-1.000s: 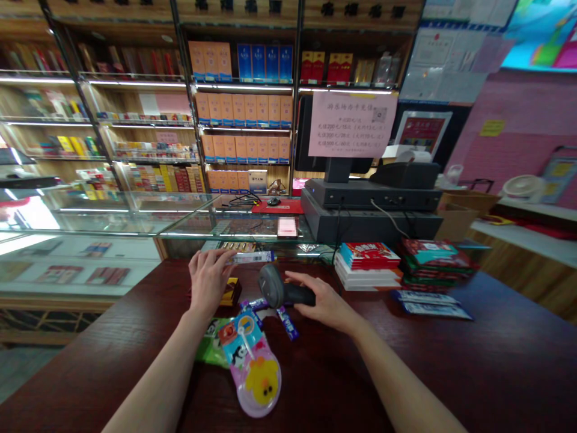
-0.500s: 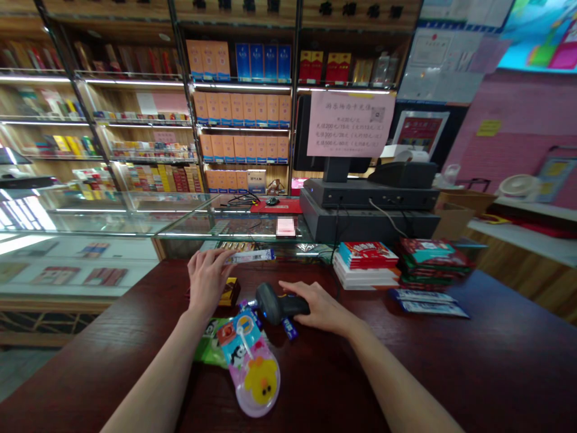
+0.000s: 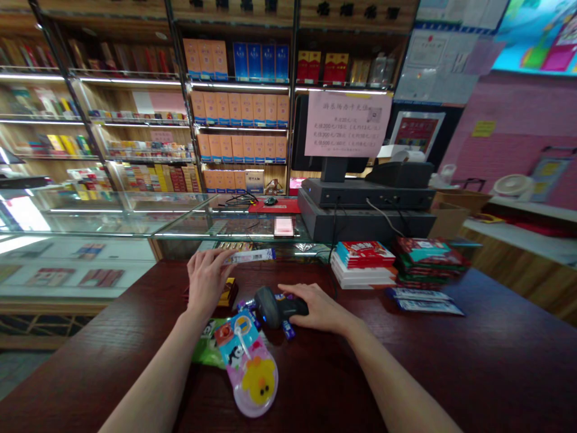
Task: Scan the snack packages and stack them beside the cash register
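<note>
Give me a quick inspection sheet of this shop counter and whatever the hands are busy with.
Surface: dark red wooden counter.
Job's things: barcode scanner above purple candy bars; slim white packet; duck-shaped pouch overlapping a green packet.
Clutter: red pack stack, green pack stack, flat blue packets.
Hands: right hand wrapped round the scanner's handle; left hand fingers touch the slim packet's end, grip unclear.
Cables: black cables drop from the till.
Surroundings: glass display case, shelves of boxed goods, pink notice.
</note>
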Motion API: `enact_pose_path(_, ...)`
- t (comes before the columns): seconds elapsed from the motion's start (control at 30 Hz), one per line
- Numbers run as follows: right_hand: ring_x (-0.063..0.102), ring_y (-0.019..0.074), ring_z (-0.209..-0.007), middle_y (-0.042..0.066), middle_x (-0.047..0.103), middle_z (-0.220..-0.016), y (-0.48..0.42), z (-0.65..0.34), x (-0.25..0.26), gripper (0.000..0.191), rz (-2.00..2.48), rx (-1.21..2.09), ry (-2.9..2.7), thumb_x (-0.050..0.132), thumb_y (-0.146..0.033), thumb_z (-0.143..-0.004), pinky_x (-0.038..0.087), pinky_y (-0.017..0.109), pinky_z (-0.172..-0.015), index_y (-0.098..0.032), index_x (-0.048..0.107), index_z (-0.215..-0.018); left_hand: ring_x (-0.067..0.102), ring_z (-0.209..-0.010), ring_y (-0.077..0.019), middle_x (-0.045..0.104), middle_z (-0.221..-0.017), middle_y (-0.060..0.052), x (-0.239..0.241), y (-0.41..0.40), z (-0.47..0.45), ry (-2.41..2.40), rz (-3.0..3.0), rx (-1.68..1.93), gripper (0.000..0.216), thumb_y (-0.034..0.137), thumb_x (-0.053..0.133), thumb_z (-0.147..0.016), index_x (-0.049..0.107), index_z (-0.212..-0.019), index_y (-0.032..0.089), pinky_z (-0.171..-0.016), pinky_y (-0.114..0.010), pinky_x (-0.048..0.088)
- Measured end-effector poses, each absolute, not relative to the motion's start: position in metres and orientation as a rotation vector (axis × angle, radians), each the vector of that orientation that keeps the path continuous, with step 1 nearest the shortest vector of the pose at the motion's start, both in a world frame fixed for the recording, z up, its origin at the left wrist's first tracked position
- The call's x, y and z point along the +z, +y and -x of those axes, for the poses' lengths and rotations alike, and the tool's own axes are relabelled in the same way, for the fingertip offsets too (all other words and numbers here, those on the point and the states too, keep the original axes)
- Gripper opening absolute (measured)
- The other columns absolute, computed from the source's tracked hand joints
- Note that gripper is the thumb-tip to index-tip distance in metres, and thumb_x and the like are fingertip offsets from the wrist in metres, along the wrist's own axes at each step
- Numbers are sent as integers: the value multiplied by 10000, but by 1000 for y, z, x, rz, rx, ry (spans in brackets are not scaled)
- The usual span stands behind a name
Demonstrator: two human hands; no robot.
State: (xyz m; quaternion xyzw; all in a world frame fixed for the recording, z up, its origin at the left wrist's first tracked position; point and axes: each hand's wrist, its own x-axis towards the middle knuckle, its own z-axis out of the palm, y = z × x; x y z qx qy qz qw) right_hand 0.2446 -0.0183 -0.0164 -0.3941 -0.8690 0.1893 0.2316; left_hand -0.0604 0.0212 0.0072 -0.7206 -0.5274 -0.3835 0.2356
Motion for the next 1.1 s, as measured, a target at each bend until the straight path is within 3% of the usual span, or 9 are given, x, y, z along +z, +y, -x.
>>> enact_pose_path(0.2, 677, 199, -953, 56, 726, -1159, -10, -242, -18, 414, 1133, 613, -1903, 590, -330, -915, 487, 392, -939, -254, 607, -1321, 571, -1101, -282, 692, -1126, -69, 12, 17, 51, -1384, 2078, -1085, 314, 303, 650, -902, 669, -1216, 311, -1066, -486, 361)
enact_pose_path(0.33, 693, 209, -977, 72, 745, -1094, -4, -238, -19, 413, 1065, 762, -1614, 588, -398, -904, 525, 368, -888, -217, 620, -1274, 574, -1107, -272, 695, -1127, -58, 13, 14, 43, -1312, 2141, -1088, 316, 292, 672, -893, 673, -1208, 314, -1072, -477, 365)
enact_pose_path(0.53, 687, 179, -724, 22, 738, -835, -1, -236, -17, 406, 1046, 888, -1438, 666, -433, -826, 538, 335, -757, -184, 682, -1147, 577, -1102, -257, 694, -1120, -59, 15, 9, 32, -1212, 2264, -1060, 277, 315, 641, -918, 686, -1191, 305, -1078, -475, 369)
enact_pose_path(0.77, 669, 164, -658, 7, 729, -752, -1, -238, -15, 282, 1029, 944, -1383, 737, -397, -760, 543, 319, -703, -184, 712, -944, 580, -1076, -252, 691, -1106, -56, 15, 7, 28, -1177, 2317, -1054, 325, 312, 657, -904, 670, -1229, 305, -1052, -467, 391)
enact_pose_path(0.97, 660, 158, -642, -1, 717, -733, -2, -237, -13, 248, 1016, 942, -1382, 741, -386, -762, 530, 303, -682, -188, 697, -904, 574, -1156, -278, 647, -1226, -80, 10, 10, 31, -1276, 2279, -1107, 406, 357, 673, -890, 618, -1284, 273, -1034, -467, 430)
enact_pose_path(1.1, 644, 151, -612, -3, 712, -710, 0, -238, -14, 252, 1009, 928, -1350, 750, -392, -753, 510, 293, -649, -185, 688, -883, 596, -1177, -247, 599, -1266, -79, 6, 14, 33, -1332, 2366, -1266, 429, 376, 653, -899, 582, -1310, 273, -1029, -410, 477)
